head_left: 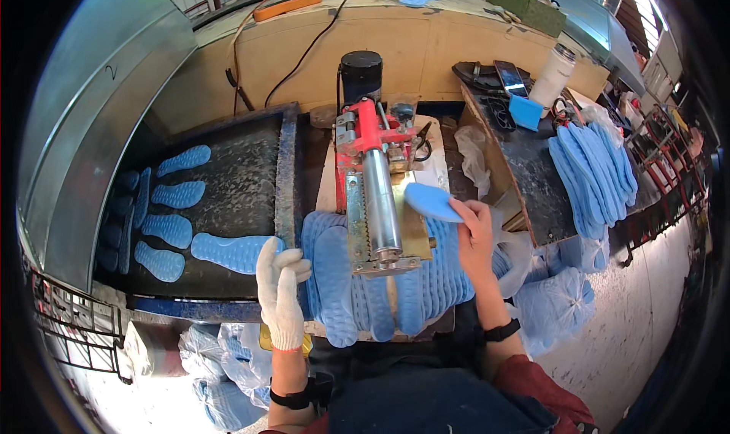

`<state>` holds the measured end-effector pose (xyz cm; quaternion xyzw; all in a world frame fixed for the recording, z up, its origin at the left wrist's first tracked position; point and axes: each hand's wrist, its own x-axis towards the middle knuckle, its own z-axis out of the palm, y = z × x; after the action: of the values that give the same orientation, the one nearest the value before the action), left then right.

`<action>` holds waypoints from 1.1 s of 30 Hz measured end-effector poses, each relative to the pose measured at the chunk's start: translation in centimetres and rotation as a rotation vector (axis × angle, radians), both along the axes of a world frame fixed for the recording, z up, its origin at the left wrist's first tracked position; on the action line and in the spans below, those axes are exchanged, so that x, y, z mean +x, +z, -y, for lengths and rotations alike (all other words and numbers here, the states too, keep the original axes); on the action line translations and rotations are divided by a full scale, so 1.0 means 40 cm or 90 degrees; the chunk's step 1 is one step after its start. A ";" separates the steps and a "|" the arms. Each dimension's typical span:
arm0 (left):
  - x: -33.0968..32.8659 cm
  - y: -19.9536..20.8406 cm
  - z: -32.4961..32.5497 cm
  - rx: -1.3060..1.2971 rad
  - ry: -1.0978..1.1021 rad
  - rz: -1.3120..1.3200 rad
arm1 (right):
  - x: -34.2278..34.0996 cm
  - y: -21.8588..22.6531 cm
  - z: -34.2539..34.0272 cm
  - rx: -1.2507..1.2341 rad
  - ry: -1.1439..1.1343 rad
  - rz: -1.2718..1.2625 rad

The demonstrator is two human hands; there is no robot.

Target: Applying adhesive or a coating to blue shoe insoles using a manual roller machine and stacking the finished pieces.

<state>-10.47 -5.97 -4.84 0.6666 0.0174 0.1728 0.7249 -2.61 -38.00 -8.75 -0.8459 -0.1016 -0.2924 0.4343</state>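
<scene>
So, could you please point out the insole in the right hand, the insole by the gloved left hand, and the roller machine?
Held insole [430, 201]: head view, middle of its blue face.
Belt insole [228, 251]: head view, its middle.
Roller machine [379, 198]: head view, steel roller.

Setting: shoe-insole workshop | landmark: red roller machine [378, 194] on the bench | left of it: dark conveyor belt [228, 183] carrying blue insoles [228, 251] | right of it: stacked insoles [589, 172] | below it: bagged insoles [559, 305] on concrete floor [646, 320]
</scene>
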 end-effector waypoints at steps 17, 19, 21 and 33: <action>0.266 0.037 0.159 -0.045 -0.239 0.108 | -0.038 -0.025 -0.030 0.124 0.006 -0.036; 0.315 0.022 0.159 -0.030 -0.235 0.095 | -0.047 -0.068 -0.020 0.141 0.001 -0.069; 0.315 -0.009 0.140 -0.013 -0.230 0.087 | -0.052 -0.091 -0.025 0.143 0.019 -0.179; 0.222 -0.073 0.059 0.156 -0.206 0.024 | -0.064 -0.257 -0.115 -0.304 0.026 -0.236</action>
<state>-1.58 -8.35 -7.75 0.7404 -0.1242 0.0673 0.6571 -5.15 -33.39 -19.04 -0.9609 -0.1035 -0.0918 0.2400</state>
